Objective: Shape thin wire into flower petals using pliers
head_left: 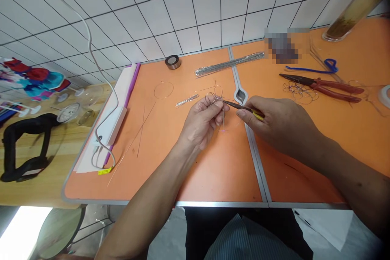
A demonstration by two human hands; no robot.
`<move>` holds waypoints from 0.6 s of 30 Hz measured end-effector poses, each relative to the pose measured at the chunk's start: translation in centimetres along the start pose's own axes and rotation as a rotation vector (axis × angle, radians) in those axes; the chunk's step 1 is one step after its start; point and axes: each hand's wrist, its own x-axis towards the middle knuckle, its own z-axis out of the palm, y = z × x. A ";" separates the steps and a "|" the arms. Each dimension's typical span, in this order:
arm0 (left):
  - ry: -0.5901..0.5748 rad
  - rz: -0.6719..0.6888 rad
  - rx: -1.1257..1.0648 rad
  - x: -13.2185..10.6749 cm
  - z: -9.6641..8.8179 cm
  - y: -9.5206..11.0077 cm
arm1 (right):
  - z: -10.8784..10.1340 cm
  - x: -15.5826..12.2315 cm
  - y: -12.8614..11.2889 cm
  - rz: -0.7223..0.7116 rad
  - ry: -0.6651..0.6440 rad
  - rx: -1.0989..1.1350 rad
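Near the middle of the orange table, my left hand [207,118] pinches a piece of thin wire bent into loops [218,91]. Its fingers are closed, with the loops standing out above the thumb and a strand hanging below. From the right, my right hand [268,115] is wrapped round small pliers [242,107] with dark jaws and yellow on the handle. The tips of the pliers meet the wire at my left fingertips; whether the jaws grip it is too small to tell. A short bundle of wire pieces [187,100] lies left of my left hand.
Behind my hands lies a long bundle of straight wires [228,65], beside a roll of tape [172,62]. Red-handled pliers [323,86], tangled wire [300,91] and a blue twisted piece [329,66] are at right. A white cable [90,40] hangs at left; a glass tumbler [350,14] stands far right.
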 end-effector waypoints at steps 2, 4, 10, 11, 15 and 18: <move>-0.020 0.001 0.016 0.0 -0.1 0.1 | -0.1 0.0 0.0 0.005 -0.007 0.002; -0.036 -0.002 0.016 0.0 -0.1 0.1 | -0.1 0.1 -0.1 0.005 -0.008 0.005; -0.049 -0.020 0.000 -0.2 -0.1 0.2 | -0.1 0.2 0.2 -0.022 -0.031 0.091; -0.054 -0.025 0.002 -0.3 -0.1 0.2 | -0.1 0.2 0.3 -0.028 -0.038 0.110; -0.077 -0.042 0.011 -0.3 -0.1 0.3 | 0.0 0.3 0.6 -0.051 -0.043 0.158; -0.078 -0.044 0.015 -0.3 -0.1 0.4 | 0.2 0.4 0.6 -0.066 -0.035 0.179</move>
